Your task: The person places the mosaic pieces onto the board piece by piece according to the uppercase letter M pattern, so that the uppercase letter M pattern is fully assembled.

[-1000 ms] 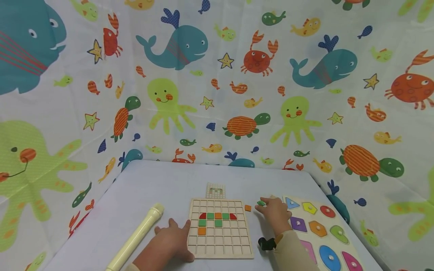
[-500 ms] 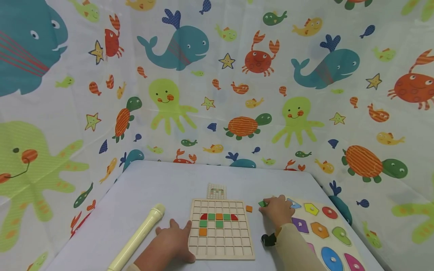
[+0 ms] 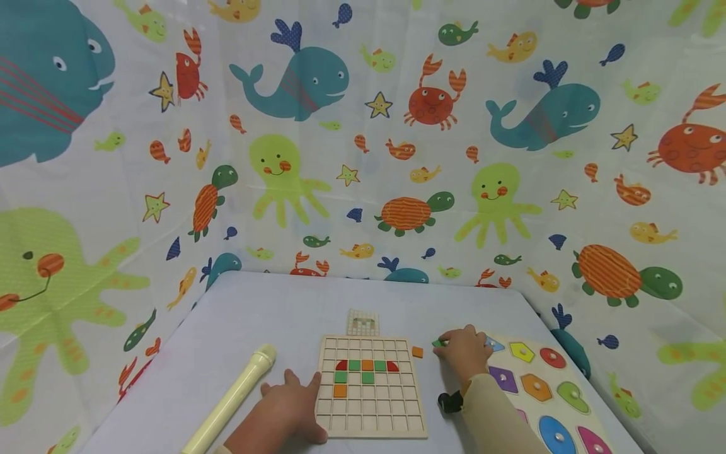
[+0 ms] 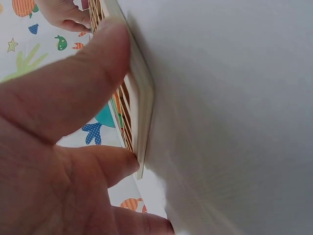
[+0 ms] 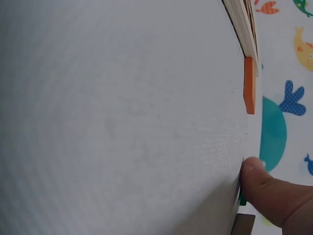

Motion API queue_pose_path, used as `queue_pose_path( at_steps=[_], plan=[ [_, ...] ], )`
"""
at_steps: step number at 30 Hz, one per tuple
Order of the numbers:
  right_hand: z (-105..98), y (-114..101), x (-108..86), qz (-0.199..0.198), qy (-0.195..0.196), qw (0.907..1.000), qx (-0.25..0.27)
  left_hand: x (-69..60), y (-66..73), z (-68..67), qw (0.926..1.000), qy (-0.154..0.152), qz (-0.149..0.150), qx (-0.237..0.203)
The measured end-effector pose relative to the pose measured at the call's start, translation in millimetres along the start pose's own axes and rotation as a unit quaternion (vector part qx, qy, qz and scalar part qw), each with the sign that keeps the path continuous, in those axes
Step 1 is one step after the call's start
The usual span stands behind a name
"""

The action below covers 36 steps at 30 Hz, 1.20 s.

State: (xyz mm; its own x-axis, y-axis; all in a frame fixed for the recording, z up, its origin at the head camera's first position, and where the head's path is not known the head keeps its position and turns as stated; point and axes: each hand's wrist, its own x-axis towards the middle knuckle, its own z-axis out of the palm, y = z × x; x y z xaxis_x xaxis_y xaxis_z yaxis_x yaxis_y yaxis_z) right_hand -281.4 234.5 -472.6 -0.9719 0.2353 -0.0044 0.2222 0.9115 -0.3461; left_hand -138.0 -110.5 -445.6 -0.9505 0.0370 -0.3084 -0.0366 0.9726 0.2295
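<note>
A wooden grid board (image 3: 391,407) lies on the table, with green, orange and red tiles set in some upper cells. At its left side is my left hand (image 3: 286,407), fingers spread; in the left wrist view the thumb (image 4: 115,49) and a finger (image 4: 120,164) touch the board's edge near a corner. Right of the board, my right hand (image 3: 465,356) holds a green tile (image 3: 437,343) at its fingertips, low over or on the table. Most of that tile is hidden by the fingers. A loose orange tile (image 3: 417,352) lies between the board and this hand.
Behind the board lies a small pattern card (image 3: 363,322). A shape puzzle (image 3: 533,362) with colored knobbed pieces sits at the right, partly under the right forearm. At the left lies a long pale yellow tube (image 3: 232,397). Printed curtains surround the table.
My right hand has shifted slightly right and turned, so its fingers cover more of the green tile. The left hand stays at the board's edge.
</note>
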Motion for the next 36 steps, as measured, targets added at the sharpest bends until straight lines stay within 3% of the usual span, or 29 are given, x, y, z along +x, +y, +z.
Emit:
queue_pose_path(
  at_steps=[15,27,36],
  plan=[
    [3,-2,6.1,-0.021,0.003,0.9997,-0.009,3.6,-2.2,2.5,1.0000,0.004,-0.002,0.004],
    [-6,-1,14.3,-0.048,-0.068,0.9959,-0.035,1.3,0.2,3.2,1.0000,-0.002,-0.006,0.005],
    [-3,2,19.3,-0.055,-0.056,0.9966,-0.025,1.0,0.0,1.9,0.9999,0.003,-0.008,0.008]
  ],
)
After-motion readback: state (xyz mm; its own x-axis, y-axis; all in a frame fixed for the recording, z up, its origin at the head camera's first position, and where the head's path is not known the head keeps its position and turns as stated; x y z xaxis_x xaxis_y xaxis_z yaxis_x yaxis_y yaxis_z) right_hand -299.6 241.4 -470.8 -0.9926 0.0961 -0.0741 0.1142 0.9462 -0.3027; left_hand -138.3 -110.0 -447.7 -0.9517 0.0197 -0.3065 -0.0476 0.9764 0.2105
